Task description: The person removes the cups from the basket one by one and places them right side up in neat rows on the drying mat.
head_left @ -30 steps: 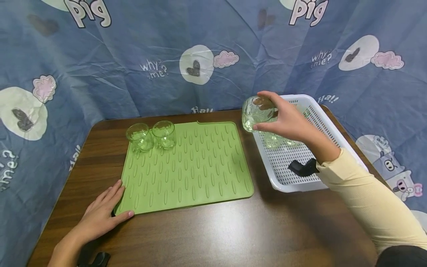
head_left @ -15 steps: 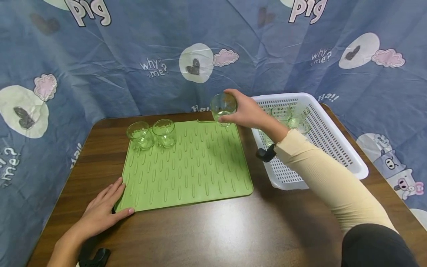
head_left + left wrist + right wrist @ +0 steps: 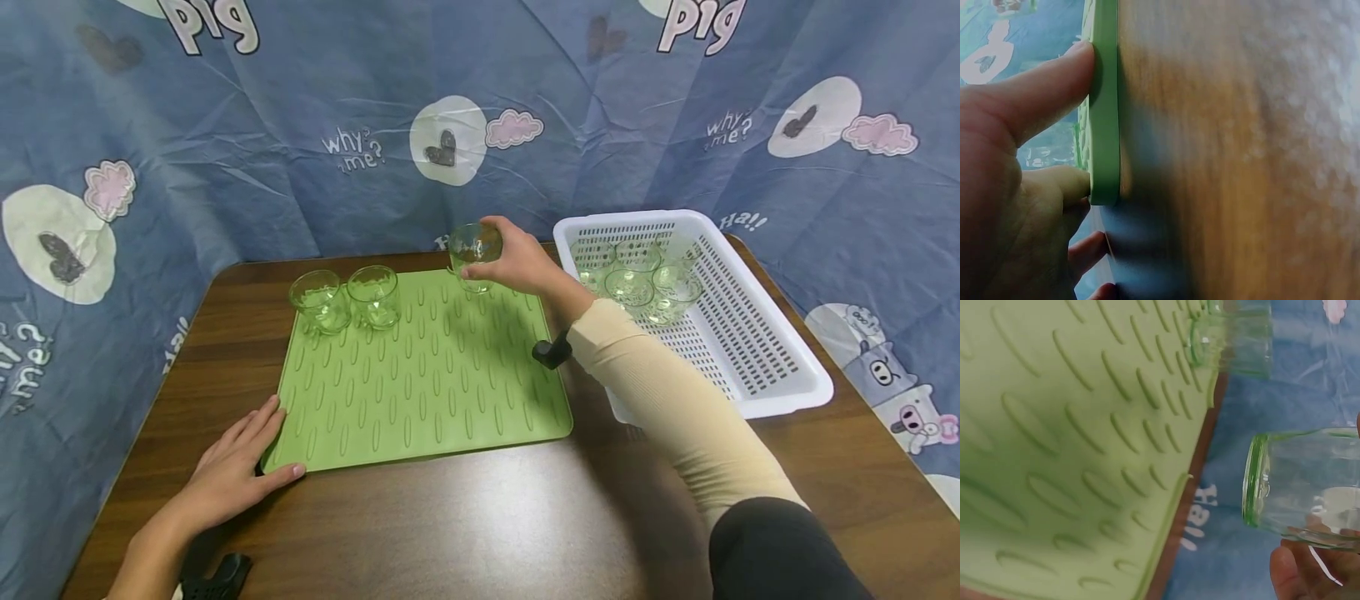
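While the left hand point(image 3: 232, 475) rests straight-fingered on the green mat point(image 3: 420, 392), we see the right hand point(image 3: 522, 260) gripping a clear, green-tinted glass point(image 3: 472, 248) above the mat's far edge, mouth up, long axis apparently near upright.

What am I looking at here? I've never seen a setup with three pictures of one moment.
No machine here, just a person's left hand and right hand. The wide picture comes from a camera worn on the head, looking forward and down; the two close ones come from cameras on the wrists. On the brown table lie a green mat and a white basket. Two glasses stand near the mat's far left corner; more glasses are in the basket. The right hand holds another glass above the mat's far edge; the left hand rests at its near left corner.
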`<state>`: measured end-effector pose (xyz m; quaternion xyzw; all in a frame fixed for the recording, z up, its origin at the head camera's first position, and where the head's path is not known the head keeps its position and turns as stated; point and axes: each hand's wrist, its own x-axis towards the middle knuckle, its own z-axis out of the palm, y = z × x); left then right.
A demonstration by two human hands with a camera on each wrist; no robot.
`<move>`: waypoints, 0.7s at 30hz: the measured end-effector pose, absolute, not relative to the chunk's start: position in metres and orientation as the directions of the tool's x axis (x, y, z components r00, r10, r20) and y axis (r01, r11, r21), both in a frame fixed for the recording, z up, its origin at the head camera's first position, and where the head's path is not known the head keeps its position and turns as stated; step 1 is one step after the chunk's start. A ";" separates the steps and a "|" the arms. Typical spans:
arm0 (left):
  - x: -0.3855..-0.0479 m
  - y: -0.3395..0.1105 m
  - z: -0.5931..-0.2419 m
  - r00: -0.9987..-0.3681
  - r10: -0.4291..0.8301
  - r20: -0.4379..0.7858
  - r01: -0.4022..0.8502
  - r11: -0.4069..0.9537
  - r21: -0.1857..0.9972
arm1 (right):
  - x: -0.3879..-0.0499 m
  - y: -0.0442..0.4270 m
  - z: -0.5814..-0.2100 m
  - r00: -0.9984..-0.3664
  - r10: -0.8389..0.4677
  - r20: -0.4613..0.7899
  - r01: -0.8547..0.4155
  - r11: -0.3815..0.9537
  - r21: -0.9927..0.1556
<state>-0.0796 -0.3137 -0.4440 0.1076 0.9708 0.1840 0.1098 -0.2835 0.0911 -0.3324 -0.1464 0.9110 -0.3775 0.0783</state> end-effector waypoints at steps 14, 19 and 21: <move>-0.080 -0.315 -0.443 -0.950 0.253 -0.184 0.168 0.909 0.382 | -0.298 0.061 -0.368 -0.990 -0.137 -0.029 -0.043 0.494 -0.868; -0.080 -0.315 -0.443 -0.950 0.248 -0.188 0.161 0.909 0.385 | -0.297 0.057 -0.374 -0.990 -0.131 -0.048 -0.023 0.493 -0.870; -0.080 -0.315 -0.443 -0.951 0.250 -0.184 0.164 0.907 0.387 | -0.296 0.055 -0.377 -0.989 -0.133 -0.063 -0.013 0.503 -0.864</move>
